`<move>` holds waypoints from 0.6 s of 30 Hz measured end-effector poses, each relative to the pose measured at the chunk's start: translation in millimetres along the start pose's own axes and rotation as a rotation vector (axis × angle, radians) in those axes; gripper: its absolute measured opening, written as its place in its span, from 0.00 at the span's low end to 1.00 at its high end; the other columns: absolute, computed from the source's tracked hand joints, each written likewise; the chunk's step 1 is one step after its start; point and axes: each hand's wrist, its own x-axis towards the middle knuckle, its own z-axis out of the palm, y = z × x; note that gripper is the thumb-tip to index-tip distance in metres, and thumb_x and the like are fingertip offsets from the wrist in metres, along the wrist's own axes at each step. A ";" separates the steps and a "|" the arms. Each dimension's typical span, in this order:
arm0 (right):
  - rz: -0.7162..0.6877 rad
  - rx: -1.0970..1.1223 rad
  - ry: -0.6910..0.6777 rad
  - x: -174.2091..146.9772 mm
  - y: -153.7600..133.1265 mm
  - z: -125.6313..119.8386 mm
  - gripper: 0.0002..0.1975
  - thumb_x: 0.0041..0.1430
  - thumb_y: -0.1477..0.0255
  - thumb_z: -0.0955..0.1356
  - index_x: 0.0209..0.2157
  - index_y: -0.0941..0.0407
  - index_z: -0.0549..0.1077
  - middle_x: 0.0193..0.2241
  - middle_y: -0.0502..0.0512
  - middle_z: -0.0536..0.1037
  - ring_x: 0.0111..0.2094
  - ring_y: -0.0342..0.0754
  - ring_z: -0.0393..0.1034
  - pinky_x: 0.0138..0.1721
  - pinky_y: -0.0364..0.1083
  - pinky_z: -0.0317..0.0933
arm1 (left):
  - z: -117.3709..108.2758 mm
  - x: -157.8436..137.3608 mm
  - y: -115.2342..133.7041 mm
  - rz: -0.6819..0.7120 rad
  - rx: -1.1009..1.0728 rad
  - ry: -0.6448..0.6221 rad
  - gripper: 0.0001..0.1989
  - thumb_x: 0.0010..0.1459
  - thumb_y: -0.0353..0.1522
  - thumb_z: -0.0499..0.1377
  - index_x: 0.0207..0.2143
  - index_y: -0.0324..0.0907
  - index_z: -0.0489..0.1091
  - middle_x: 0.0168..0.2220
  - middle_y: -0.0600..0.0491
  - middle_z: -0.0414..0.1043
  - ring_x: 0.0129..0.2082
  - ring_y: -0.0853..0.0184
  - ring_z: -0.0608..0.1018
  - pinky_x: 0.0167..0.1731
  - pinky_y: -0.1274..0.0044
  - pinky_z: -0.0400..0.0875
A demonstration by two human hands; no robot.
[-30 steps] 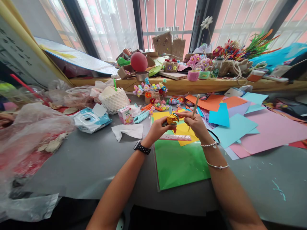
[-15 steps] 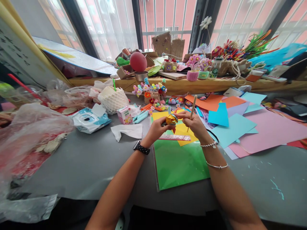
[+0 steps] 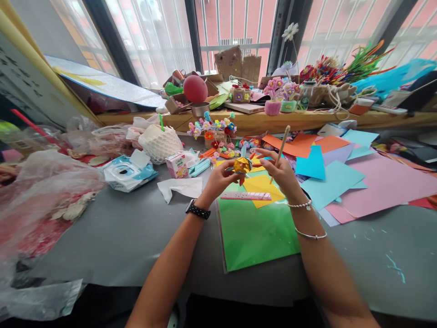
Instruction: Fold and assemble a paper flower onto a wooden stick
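i've backed right fingers (image 3: 267,153) off folded yellow paper (image 3: 242,164), stick (image 3: 284,142) still gripped; left fingers (image 3: 224,166) pinch that paper. flowers (image 3: 215,124) near far edge of bench (image 3: 136,241).

From here, pale daylight comes through the far windows (image 3: 150,41), bright and washed out. Soft glare touches the green sheet (image 3: 256,237); plastic bags (image 3: 58,177) at far left look stretched and blurred.

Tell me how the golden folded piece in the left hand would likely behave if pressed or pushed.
The golden folded piece looks like creased paper, so it is probably light. Its thin folds would likely dent if the left hand squeezed harder. Pushed, its uneven, many-sided shape would probably rock rather than roll.
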 end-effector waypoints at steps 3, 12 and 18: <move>0.015 0.007 0.036 1.4 3.7 0.3 0.16 0.51 0.63 0.64 0.41 0.55 0.71 0.33 0.52 0.72 0.19 0.36 0.53 0.20 0.41 0.51 | -0.2 -1.2 1.7 -0.039 0.007 -0.081 0.17 0.44 0.32 0.62 0.38 0.36 0.65 0.31 0.52 0.70 0.24 0.75 0.71 0.23 0.82 0.65; -0.022 -0.163 0.137 0.5 7.8 9.0 0.11 0.48 0.62 0.67 0.23 0.57 0.69 0.16 0.47 0.65 0.16 0.36 0.49 0.18 0.42 0.46 | -1.2 1.5 -5.4 -0.098 -0.072 0.203 0.23 0.46 0.35 0.61 0.44 0.37 0.60 0.49 0.42 0.61 0.31 0.71 0.76 0.31 0.77 0.71; -0.102 -0.288 0.060 -5.6 0.7 25.2 0.09 0.48 0.65 0.67 0.22 0.56 0.68 0.16 0.47 0.66 0.17 0.37 0.54 0.19 0.42 0.48 | -2.7 3.0 -15.2 -0.044 0.113 0.242 0.25 0.43 0.38 0.62 0.44 0.39 0.61 0.47 0.45 0.62 0.43 0.65 0.70 0.41 0.73 0.67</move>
